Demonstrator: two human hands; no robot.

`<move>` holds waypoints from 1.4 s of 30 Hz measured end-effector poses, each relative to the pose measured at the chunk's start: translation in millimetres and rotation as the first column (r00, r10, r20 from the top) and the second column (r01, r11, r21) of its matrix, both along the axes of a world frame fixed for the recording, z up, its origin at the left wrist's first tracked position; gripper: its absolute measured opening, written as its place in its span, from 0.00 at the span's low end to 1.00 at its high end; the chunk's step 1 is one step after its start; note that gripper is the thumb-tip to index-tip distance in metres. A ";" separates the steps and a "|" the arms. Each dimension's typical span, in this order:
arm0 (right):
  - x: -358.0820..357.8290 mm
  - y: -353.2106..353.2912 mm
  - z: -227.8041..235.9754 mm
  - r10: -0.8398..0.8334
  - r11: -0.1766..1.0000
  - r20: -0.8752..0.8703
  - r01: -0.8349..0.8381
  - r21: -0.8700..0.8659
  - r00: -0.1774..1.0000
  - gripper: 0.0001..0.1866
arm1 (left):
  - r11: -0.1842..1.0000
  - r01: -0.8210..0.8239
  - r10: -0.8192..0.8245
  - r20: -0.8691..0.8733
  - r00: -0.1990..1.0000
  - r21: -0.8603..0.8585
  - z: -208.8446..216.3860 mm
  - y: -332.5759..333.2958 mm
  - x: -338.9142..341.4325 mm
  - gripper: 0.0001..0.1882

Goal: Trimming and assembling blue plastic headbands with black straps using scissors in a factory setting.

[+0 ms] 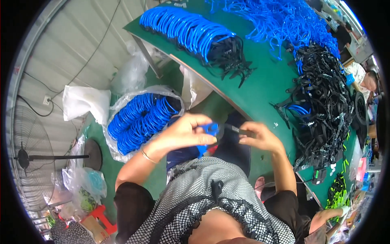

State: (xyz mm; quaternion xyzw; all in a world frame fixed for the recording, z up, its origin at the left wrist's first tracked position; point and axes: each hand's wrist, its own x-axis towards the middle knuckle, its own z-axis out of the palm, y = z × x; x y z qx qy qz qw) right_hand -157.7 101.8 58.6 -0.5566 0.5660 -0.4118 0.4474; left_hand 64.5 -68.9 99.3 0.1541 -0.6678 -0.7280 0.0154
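Note:
My left hand pinches a small blue plastic piece between thumb and fingers, above my lap. Across from it, my right hand is closed on a black strap that reaches toward the blue piece. Whether the two are joined is too blurred to tell. Beyond my hands, on the green table, lies a neat row of blue loops with black straps at its near end.
A plastic-lined sack of blue loops stands left, near a white bag and a fan. The table carries a blue heap, a black strap heap and green-yellow straps. Another person's arm shows lower right.

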 end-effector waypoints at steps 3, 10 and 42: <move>-17.2 18.8 8.5 -0.201 0.979 -0.223 0.189 -0.076 0.954 0.12 | 0.952 -0.075 0.073 -0.018 0.997 -0.297 27.1 -31.8 -22.2 0.25; -58.2 -8.3 25.6 -0.516 0.811 0.281 0.567 -0.145 0.809 0.09 | 0.487 -0.422 -0.013 -0.490 0.872 -0.764 48.4 -114.2 -138.5 0.13; -109.7 -9.7 12.6 -0.636 0.693 0.482 0.720 0.013 0.603 0.10 | 0.250 -0.484 0.244 -0.429 0.870 -0.839 -11.1 -95.0 -194.9 0.12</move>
